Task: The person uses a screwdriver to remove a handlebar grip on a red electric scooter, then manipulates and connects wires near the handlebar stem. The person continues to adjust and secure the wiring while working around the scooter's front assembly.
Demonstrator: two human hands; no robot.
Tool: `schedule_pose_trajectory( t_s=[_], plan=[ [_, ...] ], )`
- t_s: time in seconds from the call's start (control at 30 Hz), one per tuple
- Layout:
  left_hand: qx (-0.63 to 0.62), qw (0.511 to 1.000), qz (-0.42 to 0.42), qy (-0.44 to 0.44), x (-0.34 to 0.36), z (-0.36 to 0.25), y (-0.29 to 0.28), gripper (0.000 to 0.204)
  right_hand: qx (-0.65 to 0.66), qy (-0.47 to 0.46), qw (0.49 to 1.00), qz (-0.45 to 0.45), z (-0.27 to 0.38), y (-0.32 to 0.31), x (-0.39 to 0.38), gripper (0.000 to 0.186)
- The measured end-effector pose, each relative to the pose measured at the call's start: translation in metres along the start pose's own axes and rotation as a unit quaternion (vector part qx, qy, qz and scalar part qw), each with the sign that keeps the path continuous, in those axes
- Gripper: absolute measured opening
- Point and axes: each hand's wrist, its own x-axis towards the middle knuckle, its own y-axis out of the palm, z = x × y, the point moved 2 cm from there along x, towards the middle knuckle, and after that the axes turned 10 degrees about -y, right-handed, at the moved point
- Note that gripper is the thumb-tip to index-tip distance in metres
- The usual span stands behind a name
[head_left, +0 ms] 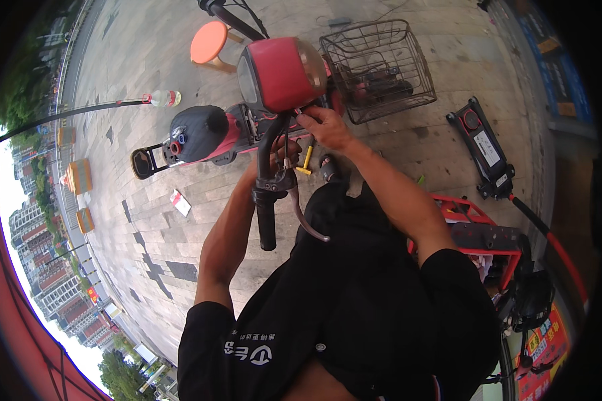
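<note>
A red scooter with a red headlight housing (278, 75) stands in front of me. My right hand (326, 128) is raised to the housing's lower edge, thumb and fingertips pinched together; whatever they grip is too small to name. Behind the handlebar, my left hand (284, 152) is curled beside the black cables (286, 134) and partly covered by them, so what its fingers close on is hidden. The near handlebar grip (266, 224) and the silver brake lever (306, 217) point toward me. Below my hands, a yellow-handled hammer (307, 159) shows beside my sandalled foot.
A wire basket (425, 77) is at the scooter's front, right of the housing. An orange stool (209, 43) stands beyond the scooter. To the right lie a black floor jack (483, 147) and a red tool cart (515, 247). A bottle (166, 98) hangs at the left.
</note>
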Motion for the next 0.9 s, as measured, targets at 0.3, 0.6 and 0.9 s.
schedule_pose_trajectory(
  t_s=[0.3, 0.6, 0.9],
  plan=[
    [0.113, 0.991, -0.063, 0.036, 0.003, -0.013, -0.01, 0.036, -0.079, -0.04, 0.995, -0.049, -0.003, 0.003, 0.01, 0.029],
    [-0.003, 0.995, -0.1, 0.001, 0.013, -0.028, 0.004, 0.033, 0.077, 0.119, 0.99, 0.012, -0.003, 0.004, 0.003, 0.018],
    [-0.169, 0.982, -0.082, -0.007, 0.019, -0.024, 0.013, 0.023, -0.019, 0.027, 0.999, 0.027, -0.006, -0.003, -0.013, 0.025]
  ],
)
